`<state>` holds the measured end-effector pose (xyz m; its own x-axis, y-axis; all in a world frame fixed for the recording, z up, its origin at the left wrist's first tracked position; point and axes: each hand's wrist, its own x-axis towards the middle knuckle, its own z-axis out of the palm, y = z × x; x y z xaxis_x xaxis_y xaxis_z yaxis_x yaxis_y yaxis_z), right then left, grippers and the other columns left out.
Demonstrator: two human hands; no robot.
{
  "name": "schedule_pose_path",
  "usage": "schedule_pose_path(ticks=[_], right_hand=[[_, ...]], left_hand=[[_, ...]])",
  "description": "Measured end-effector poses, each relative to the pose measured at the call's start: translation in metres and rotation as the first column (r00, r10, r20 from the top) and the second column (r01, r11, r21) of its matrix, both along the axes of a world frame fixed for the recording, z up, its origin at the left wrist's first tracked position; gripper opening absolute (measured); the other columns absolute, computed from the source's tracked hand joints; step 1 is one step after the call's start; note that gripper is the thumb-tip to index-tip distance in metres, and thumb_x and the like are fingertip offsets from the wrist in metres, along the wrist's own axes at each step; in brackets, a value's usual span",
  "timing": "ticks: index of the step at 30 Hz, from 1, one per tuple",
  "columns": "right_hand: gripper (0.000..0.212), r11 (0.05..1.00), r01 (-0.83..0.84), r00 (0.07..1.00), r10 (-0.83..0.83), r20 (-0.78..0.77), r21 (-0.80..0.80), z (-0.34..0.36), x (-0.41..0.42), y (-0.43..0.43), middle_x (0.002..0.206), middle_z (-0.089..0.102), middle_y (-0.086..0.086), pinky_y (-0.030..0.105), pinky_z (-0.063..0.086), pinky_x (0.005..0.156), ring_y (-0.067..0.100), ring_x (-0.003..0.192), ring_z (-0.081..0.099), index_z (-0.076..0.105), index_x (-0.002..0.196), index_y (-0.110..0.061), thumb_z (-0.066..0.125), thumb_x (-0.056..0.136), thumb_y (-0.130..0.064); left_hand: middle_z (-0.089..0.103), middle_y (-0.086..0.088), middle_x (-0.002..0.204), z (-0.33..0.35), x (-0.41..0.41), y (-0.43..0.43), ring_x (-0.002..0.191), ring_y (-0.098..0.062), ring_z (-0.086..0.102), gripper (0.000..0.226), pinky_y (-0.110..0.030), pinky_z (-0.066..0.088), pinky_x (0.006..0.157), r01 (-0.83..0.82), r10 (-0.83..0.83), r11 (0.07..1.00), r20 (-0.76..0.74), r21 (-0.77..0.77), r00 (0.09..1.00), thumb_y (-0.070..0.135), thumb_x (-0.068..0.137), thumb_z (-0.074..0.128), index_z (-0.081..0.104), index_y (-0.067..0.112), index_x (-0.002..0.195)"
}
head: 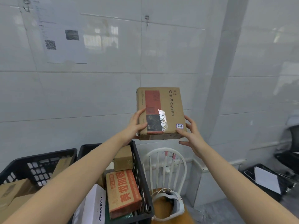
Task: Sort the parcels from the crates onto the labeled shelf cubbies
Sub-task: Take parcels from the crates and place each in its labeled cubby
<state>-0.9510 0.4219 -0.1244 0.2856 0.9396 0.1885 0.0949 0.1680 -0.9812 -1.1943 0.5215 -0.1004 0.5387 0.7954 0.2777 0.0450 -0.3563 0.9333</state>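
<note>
Flat cardboard parcel (pixel 161 109), glossy tape (pixel 162 118); left hand (pixel 137 125), right hand (pixel 191 132) gripping its sides

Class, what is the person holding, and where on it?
A cardboard box: left hand grips its left edge, right hand its lower right corner.

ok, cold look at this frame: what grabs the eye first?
The Royalstar cardboard box, held up mid-frame against the tiled wall by the left hand and right hand, with a small sticker at its near right corner. Below it sits a black crate packed with parcels, an orange-printed carton on top. Right of the crate, a white headset lies on a white chair.
</note>
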Motion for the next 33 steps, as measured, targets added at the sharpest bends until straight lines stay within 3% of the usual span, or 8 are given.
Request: schedule_pose_path(ticks=[4,8,11,16,20,25,28,33], right_hand=[[0.079,0.996,0.063,0.997,-0.065,-0.031,-0.063,-0.005,0.021,-0.03,0.145,0.041,-0.004,0.057,0.051,0.093,0.02,0.123,0.054,0.024,0.141,-0.058,0.075,0.084,-0.036],[0.075,0.982,0.039,0.992,-0.06,-0.113,-0.182,-0.006,0.037,-0.055,0.138,0.043,-0.003,0.058,0.051,0.092,0.034,0.131,0.039,0.022,0.14,-0.056,0.07,0.086,-0.037],[0.076,0.981,0.086,0.984,-0.111,-0.137,-0.177,-0.01,0.047,-0.071,0.143,0.04,-0.002,0.059,0.05,0.094,0.035,0.132,0.041,0.02,0.14,-0.057,0.07,0.087,-0.035],[0.093,0.96,0.215,0.976,-0.217,0.009,-0.18,-0.011,0.087,-0.112,0.157,0.027,-0.003,0.059,0.031,0.107,0.021,0.14,0.033,0.011,0.144,-0.06,0.075,0.076,-0.05],[0.104,0.919,0.313,0.934,-0.253,0.252,-0.239,-0.007,0.137,-0.168,0.163,0.011,0.001,0.044,0.02,0.115,0.018,0.15,0.011,0.009,0.153,-0.045,0.079,0.076,-0.041],[0.086,0.804,0.538,0.739,-0.306,0.6,-0.254,-0.002,0.201,-0.241,0.159,0.025,-0.006,0.034,0.025,0.116,0.013,0.146,0.024,0.026,0.154,-0.027,0.073,0.084,-0.043],[0.067,0.707,0.684,0.551,-0.34,0.762,-0.179,0.002,0.235,-0.278,0.157,0.033,0.001,0.033,0.028,0.115,0.017,0.143,0.031,0.036,0.15,-0.023,0.063,0.092,-0.042],[0.058,0.526,0.848,0.322,-0.403,0.857,-0.072,0.006,0.295,-0.337,0.152,0.042,-0.001,0.037,0.031,0.114,0.018,0.14,0.036,0.042,0.146,-0.027,0.054,0.093,-0.048]], left_hand=[[0.029,0.003,0.154,-0.004,0.024,-0.01,0.135,-0.028,0.043,0.054,-0.048,0.052,0.1,0.082,-0.081,0.996,0.027,-0.038,0.996,0.025,0.1,0.056,0.035,0.064,0.13],[0.038,0.002,0.147,-0.007,0.05,-0.023,0.12,-0.024,0.056,0.057,-0.038,0.059,0.078,0.143,-0.136,0.984,0.071,-0.104,0.988,0.017,0.102,0.051,0.029,0.05,0.143],[0.039,0.001,0.146,-0.006,0.069,-0.03,0.116,-0.025,0.06,0.057,-0.036,0.059,0.074,0.206,-0.197,0.97,0.074,-0.13,0.978,0.016,0.102,0.051,0.03,0.053,0.14],[0.034,0.003,0.149,-0.002,0.111,-0.043,0.118,-0.024,0.059,0.056,-0.036,0.06,0.076,0.298,-0.297,0.952,0.025,-0.076,0.955,0.018,0.102,0.052,0.034,0.057,0.137],[0.035,0.006,0.148,0.001,0.157,-0.053,0.116,-0.023,0.06,0.056,-0.05,0.059,0.085,0.363,-0.364,0.93,-0.001,-0.059,0.931,0.018,0.103,0.051,0.034,0.06,0.136],[0.033,0.006,0.152,0.001,0.238,-0.079,0.122,-0.023,0.056,0.057,-0.045,0.059,0.085,0.495,-0.495,0.869,-0.025,-0.012,0.869,0.019,0.102,0.051,0.036,0.066,0.13],[0.032,0.007,0.152,0.002,0.294,-0.103,0.122,-0.023,0.056,0.058,-0.05,0.058,0.087,0.584,-0.584,0.811,-0.028,0.013,0.811,0.023,0.098,0.054,0.037,0.07,0.127],[0.032,0.01,0.148,0.003,0.397,-0.153,0.133,-0.021,0.045,0.059,-0.035,0.057,0.085,0.696,-0.698,0.713,-0.006,0.084,0.716,0.013,0.101,0.051,0.036,0.061,0.132]])
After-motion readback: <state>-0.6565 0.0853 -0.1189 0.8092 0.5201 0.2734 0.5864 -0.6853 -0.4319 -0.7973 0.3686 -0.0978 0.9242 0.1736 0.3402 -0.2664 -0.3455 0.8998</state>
